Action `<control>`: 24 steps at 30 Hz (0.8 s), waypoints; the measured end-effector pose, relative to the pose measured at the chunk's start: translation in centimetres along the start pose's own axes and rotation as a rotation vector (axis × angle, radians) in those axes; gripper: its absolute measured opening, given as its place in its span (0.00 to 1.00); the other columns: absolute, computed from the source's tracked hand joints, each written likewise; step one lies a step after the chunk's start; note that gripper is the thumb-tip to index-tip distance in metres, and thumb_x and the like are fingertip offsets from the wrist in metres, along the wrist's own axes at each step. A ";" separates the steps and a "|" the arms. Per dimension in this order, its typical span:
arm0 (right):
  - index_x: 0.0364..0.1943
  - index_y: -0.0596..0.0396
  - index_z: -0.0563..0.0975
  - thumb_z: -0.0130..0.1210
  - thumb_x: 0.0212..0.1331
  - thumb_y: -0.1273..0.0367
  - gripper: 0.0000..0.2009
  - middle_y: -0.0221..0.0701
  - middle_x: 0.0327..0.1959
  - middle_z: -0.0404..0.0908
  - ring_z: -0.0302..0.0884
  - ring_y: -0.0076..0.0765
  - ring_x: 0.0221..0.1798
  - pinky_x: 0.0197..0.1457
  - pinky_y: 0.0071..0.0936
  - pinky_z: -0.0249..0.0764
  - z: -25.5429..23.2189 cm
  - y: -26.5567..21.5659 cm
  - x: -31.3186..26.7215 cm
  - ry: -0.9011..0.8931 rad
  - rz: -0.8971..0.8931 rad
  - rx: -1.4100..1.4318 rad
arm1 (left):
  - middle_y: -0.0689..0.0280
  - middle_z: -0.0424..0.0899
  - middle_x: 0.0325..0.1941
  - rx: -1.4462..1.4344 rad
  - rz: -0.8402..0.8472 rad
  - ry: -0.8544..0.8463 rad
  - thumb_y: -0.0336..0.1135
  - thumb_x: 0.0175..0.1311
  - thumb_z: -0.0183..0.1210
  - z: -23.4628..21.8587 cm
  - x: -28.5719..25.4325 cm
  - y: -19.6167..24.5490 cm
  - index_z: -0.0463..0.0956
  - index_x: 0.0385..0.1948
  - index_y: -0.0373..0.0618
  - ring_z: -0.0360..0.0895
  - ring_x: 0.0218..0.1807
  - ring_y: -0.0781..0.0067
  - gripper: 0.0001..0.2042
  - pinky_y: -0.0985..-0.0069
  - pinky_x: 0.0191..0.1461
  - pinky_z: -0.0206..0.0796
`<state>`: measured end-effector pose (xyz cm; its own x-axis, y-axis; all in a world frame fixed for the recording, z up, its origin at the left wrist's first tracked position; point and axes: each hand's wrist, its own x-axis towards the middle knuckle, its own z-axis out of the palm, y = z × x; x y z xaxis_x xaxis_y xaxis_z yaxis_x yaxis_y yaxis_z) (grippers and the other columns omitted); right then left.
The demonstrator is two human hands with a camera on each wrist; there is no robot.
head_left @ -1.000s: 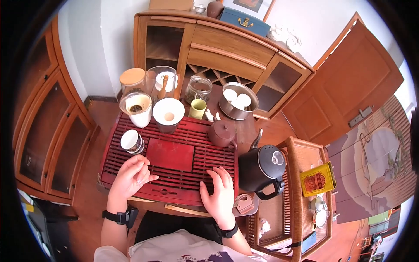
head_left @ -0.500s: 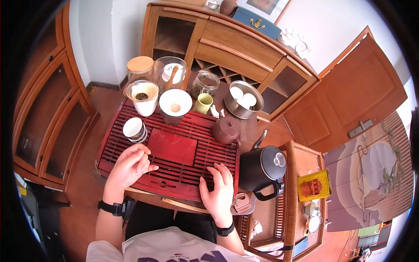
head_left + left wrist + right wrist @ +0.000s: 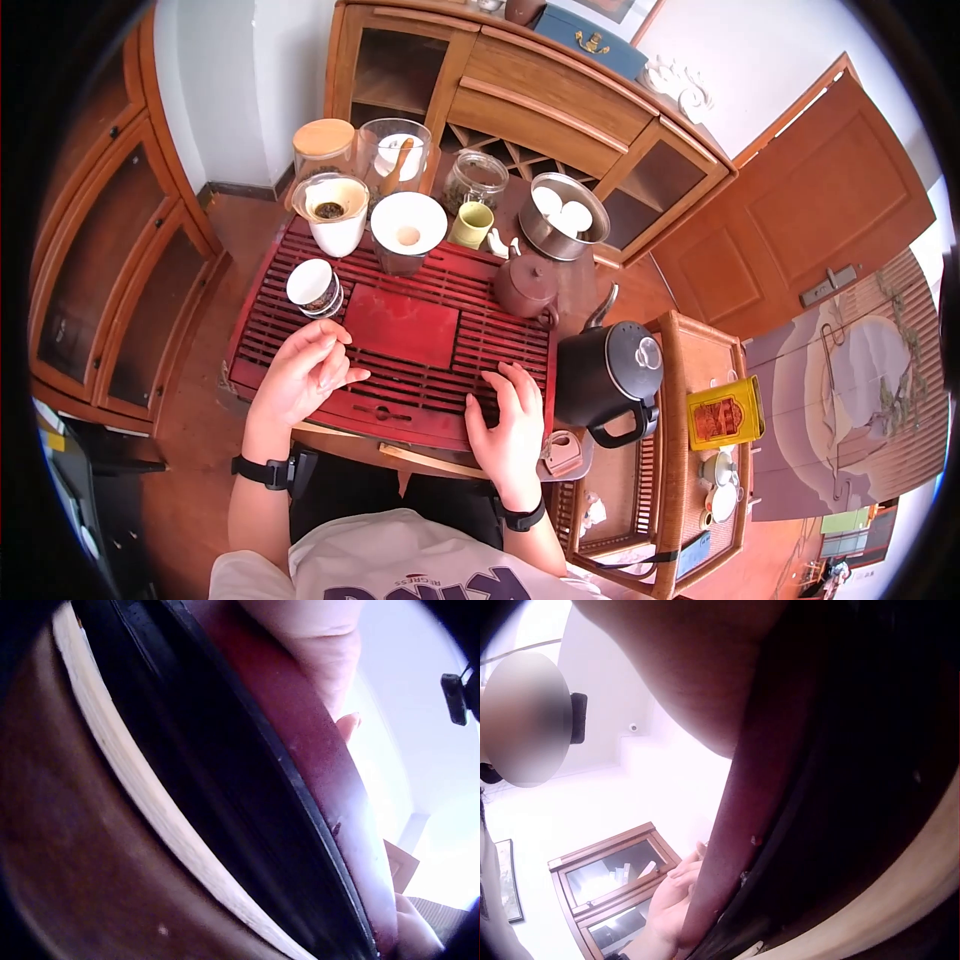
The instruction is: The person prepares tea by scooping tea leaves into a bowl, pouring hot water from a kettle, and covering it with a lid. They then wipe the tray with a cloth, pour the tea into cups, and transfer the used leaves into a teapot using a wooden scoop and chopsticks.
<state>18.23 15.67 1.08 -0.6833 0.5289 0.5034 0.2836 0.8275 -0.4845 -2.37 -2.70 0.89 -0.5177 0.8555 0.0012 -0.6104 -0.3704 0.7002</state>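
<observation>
In the head view the left hand (image 3: 304,374) lies at the front left of a red slatted tea tray (image 3: 404,327), fingers loosely curled, nothing in them. At the tray's front right rests the right hand (image 3: 508,425), its fingers loosely bent and empty. Stacked cups (image 3: 315,288) stand just beyond the left hand. Toward the tray's right back corner sits a brown teapot (image 3: 526,287). The left wrist view shows part of the left hand (image 3: 319,645) over the tray's edge; in the right wrist view the right hand (image 3: 697,667) is cut off by the frame.
Behind the tray stand a glass pitcher (image 3: 338,228), a white strainer (image 3: 409,222), a green cup (image 3: 471,224), a lidded jar (image 3: 324,140) and a steel pot (image 3: 563,215). A black kettle (image 3: 610,380) is at right, beside a wicker cart (image 3: 665,470) with a yellow tin (image 3: 725,413).
The head view has shifted and tilted slightly. Both hands keep the same pose over the tray, and nothing on it has visibly moved.
</observation>
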 end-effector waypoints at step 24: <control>0.53 0.57 0.73 0.62 0.54 0.68 0.21 0.47 0.46 0.77 0.77 0.56 0.48 0.51 0.44 0.75 0.0 4.9 14.0 0.055 0.183 -0.070 | 0.74 0.62 0.16 0.006 0.028 0.042 0.32 0.76 0.46 0.0 0.0 -0.1 0.73 0.45 0.41 0.63 0.19 0.84 0.08 0.63 0.53 0.77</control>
<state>10.00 27.10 5.75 -0.5791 0.6792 0.4509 0.4466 0.7270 -0.5215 -2.34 -2.64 0.81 -0.5589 0.8292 -0.0088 -0.5918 -0.3914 0.7046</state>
